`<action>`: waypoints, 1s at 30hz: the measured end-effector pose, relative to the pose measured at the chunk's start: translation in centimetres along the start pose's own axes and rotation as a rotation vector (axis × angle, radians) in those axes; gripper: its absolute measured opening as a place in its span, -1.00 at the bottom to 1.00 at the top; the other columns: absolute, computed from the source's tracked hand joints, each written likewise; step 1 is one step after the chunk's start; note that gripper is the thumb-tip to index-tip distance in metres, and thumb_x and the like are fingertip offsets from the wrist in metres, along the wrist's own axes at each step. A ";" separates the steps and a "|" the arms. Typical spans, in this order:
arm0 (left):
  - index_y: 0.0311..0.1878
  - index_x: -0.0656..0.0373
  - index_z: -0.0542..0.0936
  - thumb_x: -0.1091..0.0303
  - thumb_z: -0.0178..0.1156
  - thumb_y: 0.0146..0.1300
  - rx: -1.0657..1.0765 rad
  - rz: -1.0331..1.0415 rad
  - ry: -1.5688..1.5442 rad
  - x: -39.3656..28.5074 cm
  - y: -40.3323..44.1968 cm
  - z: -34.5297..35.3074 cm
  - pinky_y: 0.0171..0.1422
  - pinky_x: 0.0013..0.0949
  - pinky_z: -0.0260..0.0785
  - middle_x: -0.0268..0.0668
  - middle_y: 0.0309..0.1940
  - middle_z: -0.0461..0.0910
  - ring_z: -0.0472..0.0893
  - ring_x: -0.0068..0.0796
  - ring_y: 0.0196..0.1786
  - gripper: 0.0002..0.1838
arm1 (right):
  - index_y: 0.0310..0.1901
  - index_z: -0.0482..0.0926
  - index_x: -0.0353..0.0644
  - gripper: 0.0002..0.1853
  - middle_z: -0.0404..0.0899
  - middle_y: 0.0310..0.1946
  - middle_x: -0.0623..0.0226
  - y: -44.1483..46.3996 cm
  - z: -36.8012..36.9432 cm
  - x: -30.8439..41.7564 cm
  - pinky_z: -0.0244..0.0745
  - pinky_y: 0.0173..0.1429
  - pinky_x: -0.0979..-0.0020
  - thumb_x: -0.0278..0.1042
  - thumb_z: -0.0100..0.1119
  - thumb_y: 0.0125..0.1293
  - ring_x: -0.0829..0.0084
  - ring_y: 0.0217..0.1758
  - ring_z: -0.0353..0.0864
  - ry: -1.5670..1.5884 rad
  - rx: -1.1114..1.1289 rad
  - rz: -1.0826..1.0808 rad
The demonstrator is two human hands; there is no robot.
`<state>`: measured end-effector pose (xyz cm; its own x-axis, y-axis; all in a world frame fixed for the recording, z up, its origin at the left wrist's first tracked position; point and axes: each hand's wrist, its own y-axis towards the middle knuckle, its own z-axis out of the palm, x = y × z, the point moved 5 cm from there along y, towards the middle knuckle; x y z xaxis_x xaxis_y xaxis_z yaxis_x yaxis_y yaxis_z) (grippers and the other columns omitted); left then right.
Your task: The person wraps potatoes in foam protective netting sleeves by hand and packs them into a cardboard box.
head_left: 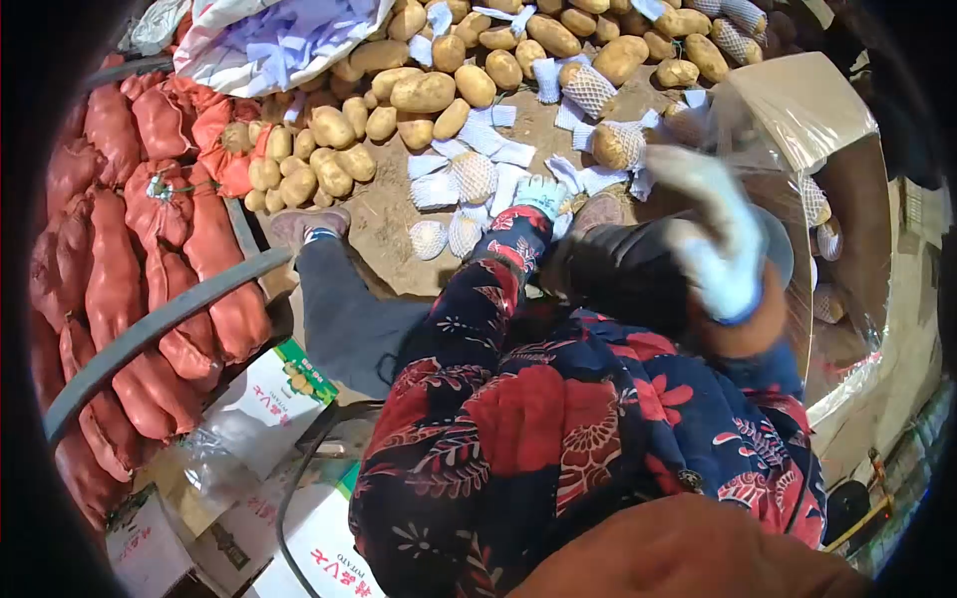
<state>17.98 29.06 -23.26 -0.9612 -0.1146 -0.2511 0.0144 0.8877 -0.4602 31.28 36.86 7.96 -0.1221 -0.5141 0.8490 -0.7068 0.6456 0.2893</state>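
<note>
My left hand, in a light glove, reaches down to the white foam net sleeves on the ground; its fingers point away from me, and what they touch is hard to make out. A potato in a foam net lies just to its left. My right hand, in a whitish glove, is raised and blurred near the open cardboard box; whether it holds anything does not show. Beyond it rests another netted potato. Bare potatoes are heaped farther off.
Red mesh sacks fill the left side. A white bag of purple foam sleeves stands at the top left. A dark curved bar crosses the left. Printed potato cartons lie at the lower left.
</note>
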 end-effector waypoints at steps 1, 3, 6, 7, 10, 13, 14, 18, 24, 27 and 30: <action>-0.06 0.25 0.48 0.05 -0.02 0.09 -0.010 0.003 -0.027 0.1 0.1 0.0 0.05 -0.18 0.33 -0.08 -0.11 0.52 0.54 -0.20 -0.13 -0.51 | -0.09 0.47 -0.28 -0.66 0.48 -0.15 0.20 -0.2 3.6 -2.4 0.34 0.02 0.46 -0.36 0.15 0.07 0.47 -0.04 0.44 0.167 0.024 0.182; -0.03 0.26 0.45 -0.02 -0.02 0.08 -0.016 0.015 -0.117 0.6 0.1 -0.1 0.06 -0.21 0.32 -0.10 -0.10 0.51 0.53 -0.24 -0.11 -0.45 | -0.07 0.46 -0.27 -0.65 0.47 -0.21 0.25 -2.1 8.1 -6.4 0.36 -0.06 0.54 -0.44 0.17 0.05 0.57 -0.14 0.44 0.465 0.088 0.556; 0.02 0.27 0.40 -0.12 -0.01 0.07 -0.048 0.056 -0.448 1.6 0.0 -1.6 0.08 -0.24 0.31 -0.12 -0.09 0.50 0.51 -0.29 -0.08 -0.36 | -0.02 0.42 -0.26 -0.54 0.43 -0.13 0.20 -3.2 9.1 -8.8 0.35 0.01 0.49 -0.38 0.25 -0.01 0.47 -0.09 0.44 0.584 0.081 0.665; 0.04 0.28 0.39 -0.15 0.00 0.07 -0.064 0.074 -0.652 1.9 -0.1 -2.1 0.09 -0.26 0.30 -0.13 -0.08 0.49 0.51 -0.31 -0.07 -0.33 | 0.02 0.39 -0.26 -0.46 0.41 -0.08 0.16 -2.8 8.2 -9.0 0.32 0.07 0.42 -0.32 0.30 -0.05 0.40 -0.02 0.41 0.209 0.016 0.548; 0.10 0.29 0.34 -0.25 0.01 0.06 -0.080 0.196 -1.305 2.0 -0.4 -4.0 0.11 -0.30 0.29 -0.16 -0.07 0.48 0.49 -0.37 -0.04 -0.23 | 0.21 0.16 -0.27 -0.11 0.32 0.05 0.06 -2.6 7.5 -10.4 0.20 0.22 0.29 -0.20 0.41 -0.17 0.26 0.15 0.31 0.119 -0.159 0.520; 0.11 0.28 0.34 -0.37 -0.09 0.08 -0.177 0.307 -1.667 0.5 -1.1 -9.1 0.10 -0.35 0.29 -0.18 -0.05 0.46 0.48 -0.45 -0.04 -0.16 | 0.18 0.16 -0.30 -0.12 0.37 -0.02 0.20 -2.5 8.4 -10.1 0.30 0.14 0.34 -0.25 0.41 -0.21 0.39 0.02 0.41 0.893 -0.152 0.796; 0.05 0.26 0.39 -0.29 -0.10 0.16 -0.324 0.204 -1.566 0.0 -1.3 -12.1 0.01 -0.35 0.33 -0.19 -0.12 0.47 0.48 -0.45 -0.10 -0.27 | 0.18 0.16 -0.30 -0.12 0.37 -0.02 0.20 -2.3 7.9 -9.8 0.30 0.14 0.34 -0.25 0.41 -0.21 0.39 0.02 0.41 0.890 -0.162 0.789; 0.03 0.24 0.39 -0.18 -0.05 0.17 -0.225 -0.168 -0.758 2.3 6.6 -5.0 -0.02 -0.32 0.33 -0.19 -0.13 0.45 0.47 -0.40 -0.10 -0.37 | 0.14 0.21 -0.29 -0.26 0.39 -0.03 0.22 -1.5 7.7 -6.4 0.26 0.14 0.41 -0.24 0.27 -0.11 0.41 0.05 0.37 1.200 0.003 0.726; 0.06 0.24 0.36 -0.14 0.01 0.13 -0.128 -0.244 -0.321 2.7 10.5 -2.4 0.01 -0.30 0.33 -0.18 -0.10 0.44 0.46 -0.37 -0.07 -0.37 | 0.19 0.14 -0.33 -0.08 0.37 0.03 0.22 -1.6 8.2 -7.7 0.23 0.18 0.41 0.02 0.32 -0.16 0.40 0.09 0.38 1.200 -0.114 0.719; 0.07 0.24 0.34 -0.12 0.04 0.11 -0.122 -0.240 -0.299 3.2 10.8 -2.0 0.02 -0.29 0.32 -0.18 -0.08 0.43 0.45 -0.35 -0.06 -0.36 | 0.16 0.18 -0.32 -0.22 0.37 -0.01 0.25 -1.2 7.5 -7.6 0.21 0.17 0.40 -0.09 0.26 -0.05 0.43 0.07 0.34 1.221 -0.070 0.657; 0.09 0.23 0.33 -0.10 0.07 0.09 -0.144 -0.209 -0.330 3.9 10.6 -1.8 0.03 -0.28 0.32 -0.17 -0.07 0.42 0.45 -0.34 -0.04 -0.35 | 0.14 0.22 -0.29 -0.35 0.37 -0.03 0.25 -1.4 7.1 -8.2 0.20 0.16 0.41 -0.23 0.20 0.01 0.44 0.07 0.31 1.175 -0.078 0.569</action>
<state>13.92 38.84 -27.59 -0.7993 -0.4145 -0.4351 -0.2324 0.8809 -0.4123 28.35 36.20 -2.58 0.3172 0.6116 0.7248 -0.7110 0.6591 -0.2450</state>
